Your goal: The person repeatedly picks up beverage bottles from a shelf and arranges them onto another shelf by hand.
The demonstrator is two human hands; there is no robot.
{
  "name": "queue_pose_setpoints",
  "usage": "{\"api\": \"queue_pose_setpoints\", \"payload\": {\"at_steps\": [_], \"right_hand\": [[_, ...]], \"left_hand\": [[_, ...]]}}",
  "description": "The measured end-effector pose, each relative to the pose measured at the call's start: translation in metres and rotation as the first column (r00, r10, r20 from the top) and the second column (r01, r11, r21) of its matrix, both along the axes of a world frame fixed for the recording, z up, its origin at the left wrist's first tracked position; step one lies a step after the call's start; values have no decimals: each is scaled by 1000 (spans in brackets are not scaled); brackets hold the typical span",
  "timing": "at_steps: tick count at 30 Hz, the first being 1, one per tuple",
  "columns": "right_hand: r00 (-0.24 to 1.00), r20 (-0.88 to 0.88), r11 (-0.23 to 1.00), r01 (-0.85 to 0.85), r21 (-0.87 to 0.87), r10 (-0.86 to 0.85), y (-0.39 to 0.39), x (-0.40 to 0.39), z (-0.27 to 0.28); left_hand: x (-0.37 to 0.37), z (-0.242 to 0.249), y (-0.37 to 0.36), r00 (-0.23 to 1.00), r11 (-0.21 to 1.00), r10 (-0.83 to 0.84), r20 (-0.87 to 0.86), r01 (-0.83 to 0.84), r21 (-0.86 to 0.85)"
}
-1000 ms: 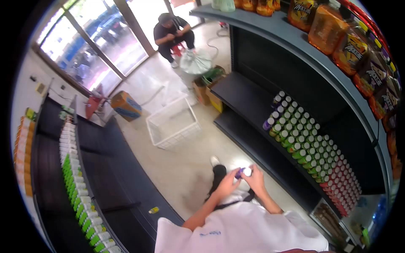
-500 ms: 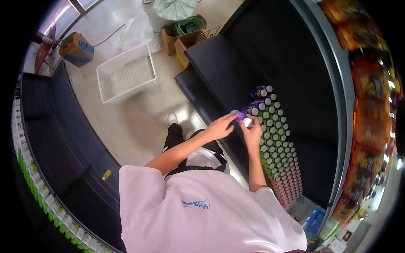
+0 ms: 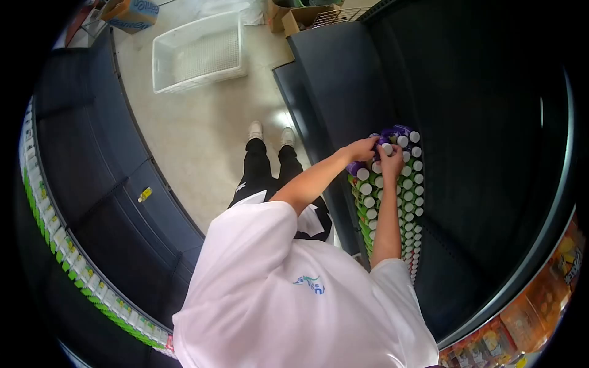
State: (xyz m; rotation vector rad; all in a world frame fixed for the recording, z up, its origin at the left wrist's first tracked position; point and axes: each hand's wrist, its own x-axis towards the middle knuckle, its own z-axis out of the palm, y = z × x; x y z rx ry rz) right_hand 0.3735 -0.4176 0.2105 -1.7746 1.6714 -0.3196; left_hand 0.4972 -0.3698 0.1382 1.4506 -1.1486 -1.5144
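A purple bottle (image 3: 381, 141) with a white cap is between my two hands at the far end of a block of bottles on the right shelf. My left hand (image 3: 361, 149) closes on its side, while my right hand (image 3: 392, 164) grips it near the cap, fingers bent. Just beyond them stand other purple bottles (image 3: 402, 130), and another purple bottle (image 3: 354, 167) is at the shelf's front side. Green bottles (image 3: 367, 201) with white caps fill rows under and beside my right forearm, which hides some of them.
The dark shelf board (image 3: 337, 67) stretches beyond the bottles. On the floor sits a white plastic crate (image 3: 197, 52), with cardboard boxes (image 3: 294, 23) farther off. A small yellow-labelled bottle (image 3: 145, 194) lies on the left shelf. Orange packets (image 3: 534, 306) line the lower right.
Both hands have carried the purple bottle from the shelf's front side inward, up against the other purple bottles. The view has turned and my body has moved closer to the shelf.
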Motion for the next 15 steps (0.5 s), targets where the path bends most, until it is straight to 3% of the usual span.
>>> {"api": "queue_pose_setpoints", "payload": {"at_steps": [2, 6, 8, 10, 12, 13, 15], "right_hand": [[998, -44, 998, 51, -49, -53, -1, 1, -8], [994, -2, 994, 107, 15, -107, -1, 1, -6], [992, 14, 990, 124, 73, -126, 0, -3, -2], [990, 34, 981, 133, 143, -139, 9, -8, -8], [999, -37, 982, 23, -185, -31, 21, -14, -15], [999, -32, 983, 21, -182, -28, 27, -9, -12], [971, -22, 828, -214, -518, 237, 50, 3, -1]], "left_hand": [[-6, -13, -5, 996, 990, 61, 58, -53, -131], [-5, -21, -13, 998, 993, 54, 41, -49, -111], [8, -1, -10, 998, 997, -29, -62, 34, 73], [4, -13, -6, 999, 998, 0, -53, 3, 61], [-2, -28, 6, 998, 998, 30, -46, -28, 48], [-4, -35, 15, 990, 992, 126, -66, -128, -20], [-3, -37, 37, 944, 950, 297, -144, -307, -52]]}}
